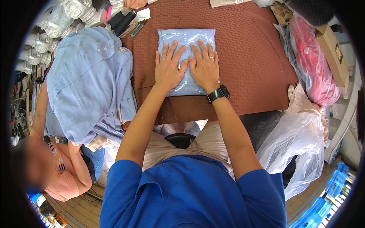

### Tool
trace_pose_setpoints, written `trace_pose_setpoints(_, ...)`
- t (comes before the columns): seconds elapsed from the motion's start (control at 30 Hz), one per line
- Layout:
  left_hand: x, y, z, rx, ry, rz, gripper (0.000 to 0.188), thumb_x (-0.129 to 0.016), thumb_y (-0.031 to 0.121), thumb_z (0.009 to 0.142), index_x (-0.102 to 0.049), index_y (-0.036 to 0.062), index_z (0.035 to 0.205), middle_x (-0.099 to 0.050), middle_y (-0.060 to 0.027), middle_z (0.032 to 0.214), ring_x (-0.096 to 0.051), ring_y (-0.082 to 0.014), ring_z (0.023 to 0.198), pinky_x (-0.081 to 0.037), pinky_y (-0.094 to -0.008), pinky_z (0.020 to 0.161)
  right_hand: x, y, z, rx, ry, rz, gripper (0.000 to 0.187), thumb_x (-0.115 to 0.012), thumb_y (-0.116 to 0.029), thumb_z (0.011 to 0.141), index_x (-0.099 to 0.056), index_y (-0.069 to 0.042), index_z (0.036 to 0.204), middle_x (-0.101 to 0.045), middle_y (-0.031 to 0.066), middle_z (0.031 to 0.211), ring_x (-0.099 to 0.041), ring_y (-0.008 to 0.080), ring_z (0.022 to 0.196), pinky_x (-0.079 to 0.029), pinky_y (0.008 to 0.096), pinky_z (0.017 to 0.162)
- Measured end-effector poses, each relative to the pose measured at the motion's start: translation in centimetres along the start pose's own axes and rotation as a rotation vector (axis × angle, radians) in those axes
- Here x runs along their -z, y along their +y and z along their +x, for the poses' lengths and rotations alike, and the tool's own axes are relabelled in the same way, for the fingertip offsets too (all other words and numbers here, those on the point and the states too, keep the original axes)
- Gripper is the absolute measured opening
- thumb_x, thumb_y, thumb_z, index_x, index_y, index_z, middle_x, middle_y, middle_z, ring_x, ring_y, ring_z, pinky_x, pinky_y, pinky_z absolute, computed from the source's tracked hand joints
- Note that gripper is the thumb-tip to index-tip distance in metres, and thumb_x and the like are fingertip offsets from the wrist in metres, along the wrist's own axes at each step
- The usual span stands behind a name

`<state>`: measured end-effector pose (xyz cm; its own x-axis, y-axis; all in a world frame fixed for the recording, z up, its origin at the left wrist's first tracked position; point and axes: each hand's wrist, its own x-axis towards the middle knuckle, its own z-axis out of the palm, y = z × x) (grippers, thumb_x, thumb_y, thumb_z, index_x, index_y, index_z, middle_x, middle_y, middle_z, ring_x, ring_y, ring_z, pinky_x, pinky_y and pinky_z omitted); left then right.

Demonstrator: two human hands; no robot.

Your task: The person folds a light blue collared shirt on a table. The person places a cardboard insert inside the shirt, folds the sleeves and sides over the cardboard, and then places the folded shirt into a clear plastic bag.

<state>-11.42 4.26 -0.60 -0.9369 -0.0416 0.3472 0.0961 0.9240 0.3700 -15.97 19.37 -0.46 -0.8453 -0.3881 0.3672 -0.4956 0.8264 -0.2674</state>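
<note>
A folded light-blue garment in a clear plastic bag (186, 81) lies flat on the table near its front edge. My left hand (169, 68) rests palm down on the left half of the bag, fingers stretched out and pointing away from me. Beside it my right hand (204, 66) presses flat on the right half, its fingers spread too. The thumbs almost meet over the middle. Neither hand grips anything. Glare on the plastic shows around and between the fingers.
A brown textured cloth (247, 57) covers the table. Light-blue shirts (89, 76) are heaped at the left, near a seated person (64, 167). Green-handled thread snips (137, 29) lie at the far left. Clear plastic (296, 140), a bagged red bundle (310, 57) and a cardboard box (330, 57) stand right.
</note>
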Motion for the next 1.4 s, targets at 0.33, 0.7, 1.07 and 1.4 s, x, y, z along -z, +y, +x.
trace_pose_setpoints(0.33, 0.1, 0.1, 0.1, 0.008, -0.011, 0.004, 0.052, -0.05, 0.04, 0.096, -0.046, 0.0224, 0.145, -0.034, -0.0081, 0.157, -0.026, -0.0339, 0.147, -0.017, -0.0584, 0.117, 0.0, 0.0, 0.0, 0.003, 0.01, 0.005, 0.047, -0.045, -0.034, 0.098, -0.05, -0.016, 0.141, -0.038, 0.0112, 0.153, -0.031, 0.0374, 0.142, -0.026, 0.0571, 0.114)
trace_pose_setpoints(0.7, -0.3, -0.4, 0.3, 0.028, -0.067, -0.07, 0.052, -0.049, 0.042, 0.098, -0.046, 0.0217, 0.145, -0.033, -0.0075, 0.157, -0.023, -0.0329, 0.148, -0.016, -0.0592, 0.117, -0.6, 0.7, -0.1, -0.008, 0.037, 0.11, 0.046, -0.05, -0.034, 0.097, -0.053, -0.015, 0.139, -0.041, 0.0117, 0.151, -0.032, 0.0375, 0.141, -0.023, 0.056, 0.115)
trace_pose_setpoints(1.07, -2.2, -2.3, 5.5, 0.05, 0.025, 0.059, 0.056, -0.044, 0.054, 0.098, -0.043, 0.0278, 0.148, -0.028, -0.0052, 0.16, -0.015, -0.0366, 0.15, -0.011, -0.0619, 0.117, -2.1, 2.0, 5.3, 0.006, 0.043, 0.06, 0.047, -0.046, -0.038, 0.099, -0.05, -0.02, 0.143, -0.038, 0.0088, 0.155, -0.028, 0.0366, 0.145, -0.021, 0.0575, 0.116)
trace_pose_setpoints(1.4, -2.6, -3.4, 5.4, 0.114, -0.013, -0.156, 0.058, -0.042, 0.056, 0.098, -0.046, 0.0255, 0.146, -0.029, -0.0053, 0.16, -0.013, -0.0396, 0.149, -0.01, -0.0624, 0.117, -2.7, 2.3, 4.9, -0.023, -0.006, 0.128, 0.048, -0.046, -0.041, 0.099, -0.05, -0.021, 0.143, -0.036, 0.0086, 0.156, -0.025, 0.036, 0.146, -0.019, 0.0571, 0.117)
